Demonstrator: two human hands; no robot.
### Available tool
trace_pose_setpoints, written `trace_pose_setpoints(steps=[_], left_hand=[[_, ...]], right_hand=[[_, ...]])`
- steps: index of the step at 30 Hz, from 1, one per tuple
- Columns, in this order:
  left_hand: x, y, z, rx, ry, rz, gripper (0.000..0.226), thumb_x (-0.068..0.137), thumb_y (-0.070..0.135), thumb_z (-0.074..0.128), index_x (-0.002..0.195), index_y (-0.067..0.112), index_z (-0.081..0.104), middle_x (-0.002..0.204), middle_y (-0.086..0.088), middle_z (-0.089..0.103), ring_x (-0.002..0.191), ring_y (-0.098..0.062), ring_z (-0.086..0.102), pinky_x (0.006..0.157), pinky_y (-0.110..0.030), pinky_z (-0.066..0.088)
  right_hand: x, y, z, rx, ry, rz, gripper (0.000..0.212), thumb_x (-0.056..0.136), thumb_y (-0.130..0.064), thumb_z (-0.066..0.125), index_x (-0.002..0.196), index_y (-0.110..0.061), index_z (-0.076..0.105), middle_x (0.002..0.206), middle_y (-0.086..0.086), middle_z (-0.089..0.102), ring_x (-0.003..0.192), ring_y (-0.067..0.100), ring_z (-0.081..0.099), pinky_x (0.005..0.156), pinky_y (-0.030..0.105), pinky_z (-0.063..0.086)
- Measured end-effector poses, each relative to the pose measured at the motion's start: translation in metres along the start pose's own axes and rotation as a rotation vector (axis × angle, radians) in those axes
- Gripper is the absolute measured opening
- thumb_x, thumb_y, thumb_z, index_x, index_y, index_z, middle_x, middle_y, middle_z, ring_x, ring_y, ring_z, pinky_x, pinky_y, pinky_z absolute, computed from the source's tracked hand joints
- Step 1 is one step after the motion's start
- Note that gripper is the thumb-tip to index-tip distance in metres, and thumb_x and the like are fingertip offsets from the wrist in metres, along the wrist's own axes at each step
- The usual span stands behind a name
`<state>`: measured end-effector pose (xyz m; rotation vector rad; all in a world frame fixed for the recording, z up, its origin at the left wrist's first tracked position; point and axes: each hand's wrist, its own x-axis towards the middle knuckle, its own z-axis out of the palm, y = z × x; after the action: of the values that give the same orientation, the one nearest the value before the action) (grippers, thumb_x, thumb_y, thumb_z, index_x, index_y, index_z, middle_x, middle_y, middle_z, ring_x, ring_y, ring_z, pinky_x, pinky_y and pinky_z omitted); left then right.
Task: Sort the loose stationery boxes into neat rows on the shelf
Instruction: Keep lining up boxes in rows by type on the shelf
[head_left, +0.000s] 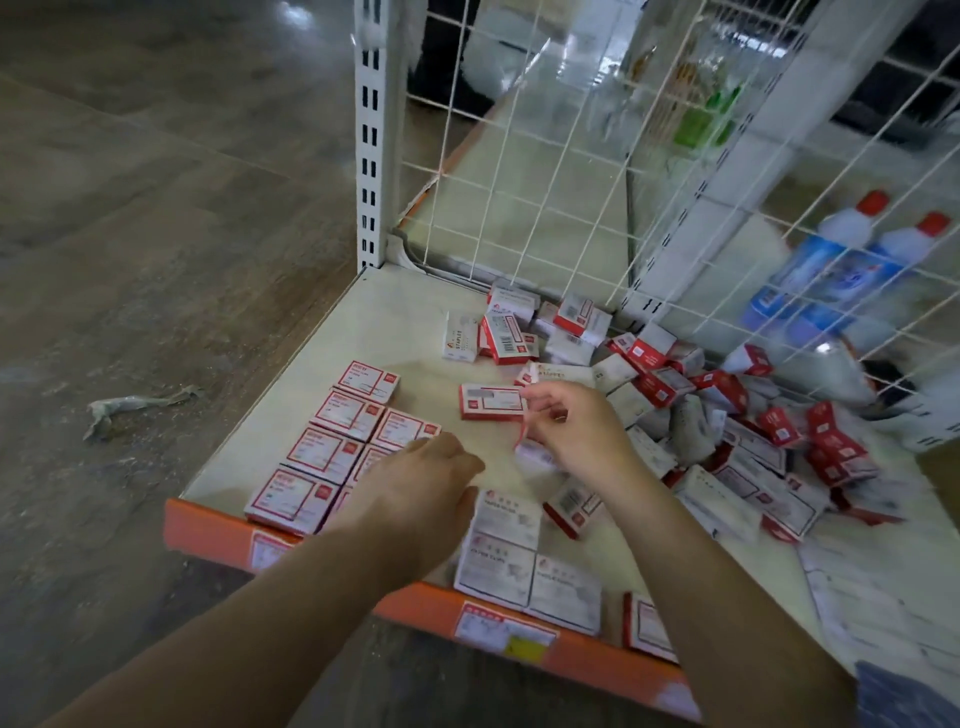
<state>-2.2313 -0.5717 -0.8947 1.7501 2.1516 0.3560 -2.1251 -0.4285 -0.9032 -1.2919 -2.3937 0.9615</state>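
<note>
Both forearms enter from the bottom of the frame and reach forward over the shelf (395, 306). The left hand (421, 488) lies palm down at centre frame, fingers loosely curled, resting over the near end of the sorted rows; whether it grips a box cannot be told, since the fingers hide what lies under them. The right hand (576, 426) is just right of it, raised slightly above the shelf, thumb and fingers pinching a small red-and-white box (524, 441) that is blurred.

The shelf is a pale flat board with an orange front lip (218, 530) carrying price labels. A white wire grid (571, 182) forms its back and right walls.

Sorted boxes (332, 441) lie flat in two adjacent rows at lower left of the shelf, faces up, white labels with red borders. One single box (491, 401) lies flat just beyond the right hand. White-faced boxes (519, 561) lie flat side by side at the front lip, lower centre. The loose pile (727, 426) fills the right side and rear corner: boxes tilted, on edge and overlapping, red and white.

Behind the grid at right stand blue bottles (841, 265) with red caps.
</note>
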Motion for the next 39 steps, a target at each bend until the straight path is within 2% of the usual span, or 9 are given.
trace_pose_setpoints(steps=[4, 7, 13, 16, 24, 30, 33, 36, 39], left_hand=[[0.003, 0.017, 0.006, 0.020, -0.019, 0.005, 0.036, 0.098, 0.031, 0.037, 0.133, 0.027, 0.044, 0.129, 0.006, 0.047, 0.118, -0.013, 0.043, 0.098, -0.029, 0.042], [0.004, 0.023, 0.009, 0.028, -0.018, 0.015, 0.035, 0.098, 0.032, 0.038, 0.131, 0.026, 0.046, 0.127, 0.006, 0.047, 0.116, -0.012, 0.044, 0.097, -0.029, 0.043], [0.001, 0.030, 0.017, 0.048, -0.064, 0.003, 0.033, 0.097, 0.035, 0.038, 0.127, 0.024, 0.049, 0.123, 0.006, 0.045, 0.110, -0.010, 0.044, 0.093, -0.025, 0.043], [0.000, 0.031, 0.017, 0.030, -0.044, -0.008, 0.034, 0.098, 0.034, 0.038, 0.129, 0.025, 0.047, 0.126, 0.007, 0.045, 0.113, -0.009, 0.044, 0.094, -0.023, 0.042], [-0.001, 0.034, 0.015, -0.086, 0.061, -0.114, 0.037, 0.097, 0.032, 0.041, 0.133, 0.027, 0.043, 0.131, 0.008, 0.047, 0.118, -0.009, 0.044, 0.093, -0.021, 0.038], [0.005, 0.044, 0.013, -0.308, 0.123, -0.253, 0.037, 0.096, 0.034, 0.044, 0.132, 0.023, 0.048, 0.126, 0.004, 0.055, 0.110, -0.011, 0.053, 0.088, -0.024, 0.043], [0.007, 0.050, 0.013, -0.409, 0.096, -0.279, 0.042, 0.096, 0.037, 0.043, 0.134, 0.019, 0.048, 0.128, 0.001, 0.056, 0.111, -0.014, 0.054, 0.083, -0.023, 0.041], [0.008, 0.056, 0.014, -0.523, 0.060, -0.281, 0.039, 0.096, 0.038, 0.042, 0.126, 0.018, 0.056, 0.106, 0.001, 0.065, 0.082, -0.012, 0.059, 0.067, -0.020, 0.044], [0.008, 0.061, 0.016, -0.559, 0.051, -0.288, 0.031, 0.096, 0.036, 0.043, 0.115, 0.020, 0.062, 0.079, 0.010, 0.062, 0.061, -0.007, 0.054, 0.052, -0.018, 0.042]], right_hand=[[-0.012, 0.019, -0.015, -0.044, -0.006, 0.065, 0.036, 0.084, -0.012, 0.065, 0.120, -0.012, 0.060, 0.112, 0.001, 0.059, 0.100, 0.014, 0.055, 0.089, 0.029, 0.044], [-0.020, 0.023, -0.021, -0.122, -0.045, 0.054, 0.034, 0.084, -0.016, 0.067, 0.116, -0.006, 0.061, 0.107, 0.005, 0.060, 0.100, 0.020, 0.057, 0.085, 0.033, 0.047], [-0.024, 0.031, -0.020, -0.086, -0.052, 0.048, 0.029, 0.084, -0.016, 0.066, 0.112, -0.013, 0.064, 0.100, -0.002, 0.062, 0.091, 0.011, 0.057, 0.074, 0.024, 0.043], [-0.026, 0.033, -0.019, -0.061, -0.013, 0.036, 0.031, 0.083, -0.015, 0.067, 0.113, -0.010, 0.063, 0.103, 0.001, 0.062, 0.085, 0.008, 0.051, 0.077, 0.025, 0.043], [-0.037, 0.044, -0.028, 0.018, 0.113, 0.015, 0.034, 0.083, -0.016, 0.066, 0.117, -0.017, 0.059, 0.116, 0.001, 0.059, 0.104, 0.016, 0.056, 0.091, 0.036, 0.048], [-0.060, 0.044, -0.042, 0.039, 0.129, -0.073, 0.041, 0.084, -0.017, 0.066, 0.123, -0.021, 0.055, 0.120, -0.007, 0.054, 0.102, 0.005, 0.051, 0.077, 0.006, 0.037], [-0.076, 0.042, -0.044, 0.042, 0.131, -0.116, 0.043, 0.083, -0.021, 0.067, 0.124, -0.021, 0.054, 0.119, -0.009, 0.053, 0.104, 0.005, 0.051, 0.085, 0.013, 0.041], [-0.088, 0.040, -0.045, 0.049, 0.127, -0.139, 0.043, 0.084, -0.022, 0.067, 0.125, -0.021, 0.054, 0.120, -0.008, 0.053, 0.107, 0.006, 0.050, 0.092, 0.021, 0.044], [-0.096, 0.038, -0.047, 0.035, 0.112, -0.160, 0.043, 0.085, -0.023, 0.065, 0.126, -0.021, 0.052, 0.117, -0.010, 0.050, 0.106, 0.003, 0.047, 0.086, 0.008, 0.039]])
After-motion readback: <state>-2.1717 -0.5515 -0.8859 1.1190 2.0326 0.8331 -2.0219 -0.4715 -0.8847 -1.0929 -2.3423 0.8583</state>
